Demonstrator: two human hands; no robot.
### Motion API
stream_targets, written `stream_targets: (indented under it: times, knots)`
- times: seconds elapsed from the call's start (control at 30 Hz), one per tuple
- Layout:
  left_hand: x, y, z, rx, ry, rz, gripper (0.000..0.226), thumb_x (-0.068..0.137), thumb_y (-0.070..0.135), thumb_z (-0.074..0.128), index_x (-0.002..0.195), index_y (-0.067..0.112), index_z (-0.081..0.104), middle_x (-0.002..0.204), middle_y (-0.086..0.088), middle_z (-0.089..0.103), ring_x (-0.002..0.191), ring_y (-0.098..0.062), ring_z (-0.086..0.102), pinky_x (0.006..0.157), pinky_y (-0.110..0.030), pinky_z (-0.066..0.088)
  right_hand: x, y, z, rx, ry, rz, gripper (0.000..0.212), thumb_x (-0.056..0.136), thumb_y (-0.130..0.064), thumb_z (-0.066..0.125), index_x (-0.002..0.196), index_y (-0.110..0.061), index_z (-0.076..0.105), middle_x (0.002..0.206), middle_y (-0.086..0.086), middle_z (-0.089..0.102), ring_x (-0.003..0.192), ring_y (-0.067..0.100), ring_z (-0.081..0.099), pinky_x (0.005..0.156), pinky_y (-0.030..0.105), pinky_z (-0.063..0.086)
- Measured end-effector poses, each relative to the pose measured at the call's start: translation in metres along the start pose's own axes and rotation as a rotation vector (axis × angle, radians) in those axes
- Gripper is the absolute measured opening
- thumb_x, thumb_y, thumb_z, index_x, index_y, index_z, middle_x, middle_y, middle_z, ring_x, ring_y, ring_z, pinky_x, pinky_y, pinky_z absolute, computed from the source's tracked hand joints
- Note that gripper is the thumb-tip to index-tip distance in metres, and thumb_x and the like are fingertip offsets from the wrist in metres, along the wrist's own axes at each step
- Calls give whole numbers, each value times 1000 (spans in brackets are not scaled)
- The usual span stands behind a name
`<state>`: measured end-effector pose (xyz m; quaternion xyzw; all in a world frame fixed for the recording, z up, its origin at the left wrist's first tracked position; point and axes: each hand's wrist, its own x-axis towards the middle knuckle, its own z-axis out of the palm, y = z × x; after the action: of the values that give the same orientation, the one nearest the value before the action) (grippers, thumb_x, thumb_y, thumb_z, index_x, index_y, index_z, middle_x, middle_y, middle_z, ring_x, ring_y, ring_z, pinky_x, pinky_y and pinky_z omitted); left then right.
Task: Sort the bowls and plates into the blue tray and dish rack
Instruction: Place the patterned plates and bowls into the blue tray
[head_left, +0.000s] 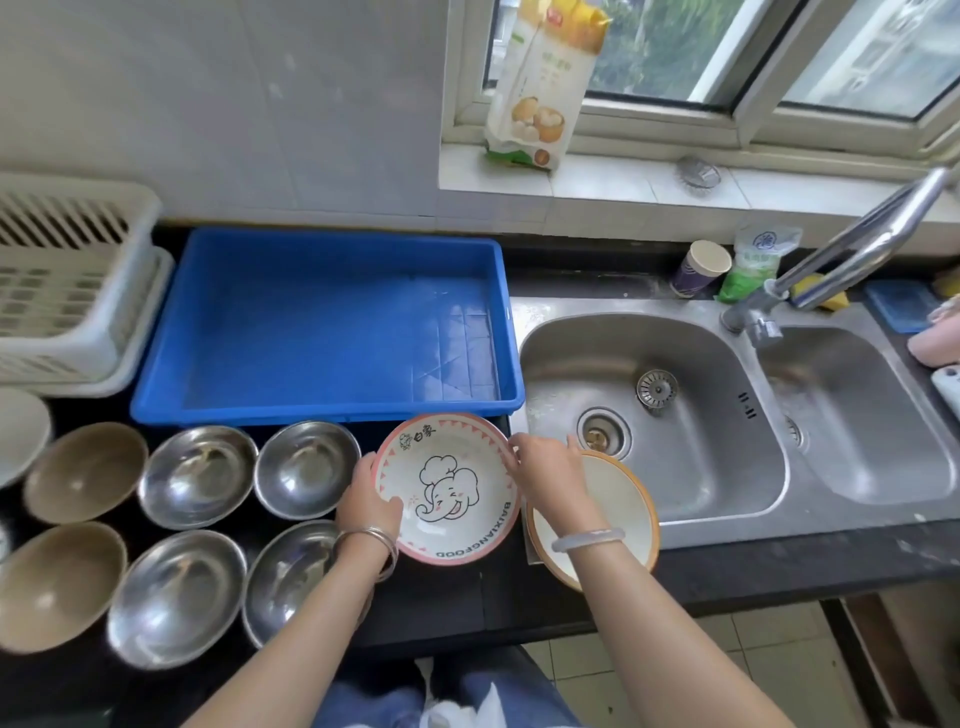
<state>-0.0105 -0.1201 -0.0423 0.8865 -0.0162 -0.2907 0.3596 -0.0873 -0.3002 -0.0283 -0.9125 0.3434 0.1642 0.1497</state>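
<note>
A pink-rimmed bowl with an elephant drawing is held over the counter's front, just below the blue tray. My left hand grips its left rim with the thumb inside; my right hand grips its right rim. Under my right wrist lies an orange-rimmed white bowl at the sink's edge. Several steel bowls and two brown bowls stand in rows at the left. The blue tray holds nothing. The white dish rack stands at the far left.
A double steel sink with a faucet fills the right side. A paper cup, a green bag and sponges sit behind it. A flour bag stands on the windowsill. A white plate's edge shows at the left.
</note>
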Motion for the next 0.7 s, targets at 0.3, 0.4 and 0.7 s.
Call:
stream_targets:
  times: [0.3, 0.4, 0.7]
  knots:
    - [10, -4, -13, -122, -49, -66, 38, 80, -7, 39, 105, 15, 58, 98, -12, 65, 90, -33, 61, 82, -45, 54, 4, -4, -8, 98, 38, -6, 22, 93, -24, 51, 103, -17, 69, 89, 6, 73, 82, 25, 64, 81, 38, 52]
    - [14, -5, -22, -195, -78, -83, 31, 84, -3, 41, 96, 21, 56, 85, -6, 64, 80, -33, 66, 69, -47, 58, 3, -6, -15, 134, 8, 5, 21, 91, -24, 56, 104, -18, 71, 91, 5, 72, 78, 21, 64, 64, 30, 51]
    - [14, -4, -54, -289, -171, -156, 26, 86, 0, 44, 98, 20, 55, 82, -8, 64, 67, -23, 65, 37, -24, 49, -2, -23, -32, 151, -23, 13, 20, 88, -19, 56, 94, -14, 74, 87, 6, 72, 78, 22, 66, 66, 30, 54]
